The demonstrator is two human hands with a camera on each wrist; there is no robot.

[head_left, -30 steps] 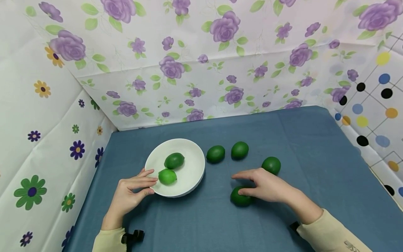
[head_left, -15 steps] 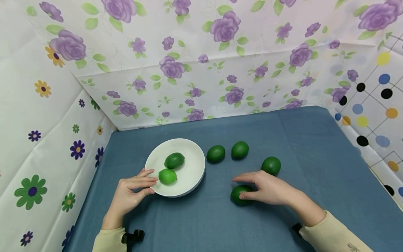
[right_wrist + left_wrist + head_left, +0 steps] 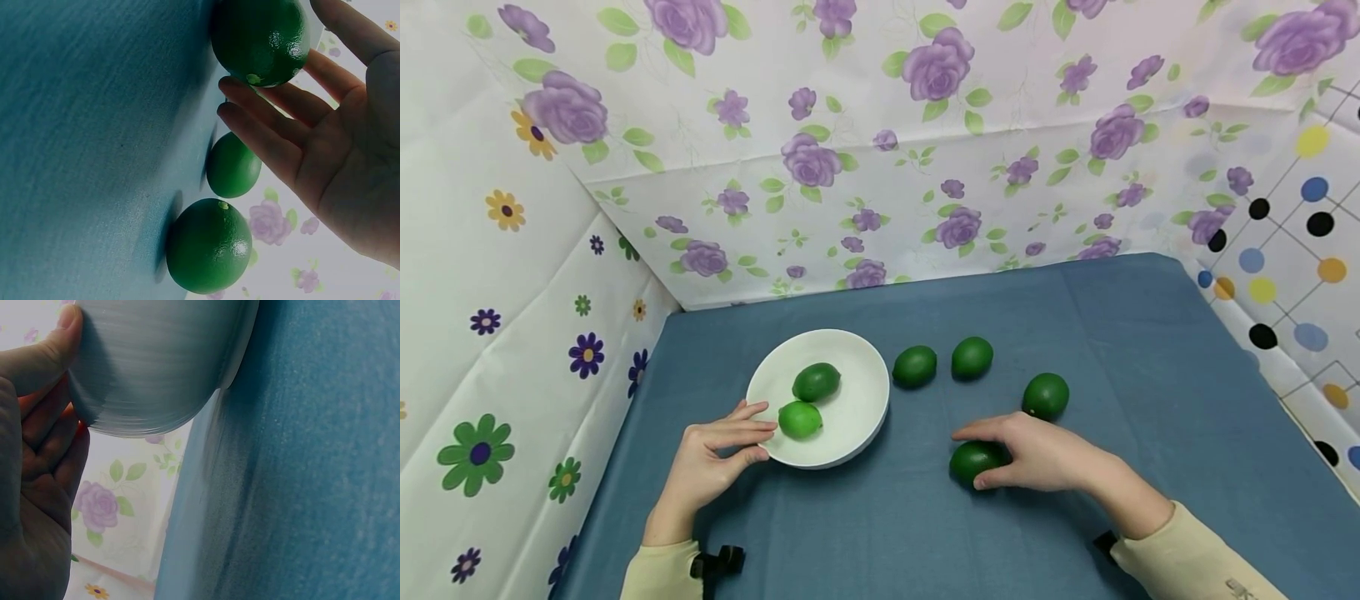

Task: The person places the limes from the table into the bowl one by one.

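My left hand [image 3: 703, 462] grips the near left side of a white bowl [image 3: 861, 417], thumb on the outer wall and fingers over the rim. In the left wrist view the bowl's underside [image 3: 156, 362] fills the top. Inside it lie a dark green lime [image 3: 816, 382] and a lighter lime [image 3: 800, 420]. On the cloth to the right, my right hand [image 3: 1037, 454] is around another dark lime [image 3: 973, 463], its thumb at the near side and index finger at the far side. In the right wrist view its fingers extend rather straight beside that lime [image 3: 259, 37], the palm apart from it.
Two dark limes, a left one [image 3: 914, 367] and a right one [image 3: 972, 358], lie right of the bowl. A third lime [image 3: 1046, 396] sits just behind my right hand. Blue cloth [image 3: 880, 533] covers the table, and patterned sheets [image 3: 850, 167] stand around it.
My right thumb has slid down from the top of the lime to its near side. The left hand and bowl stay put.
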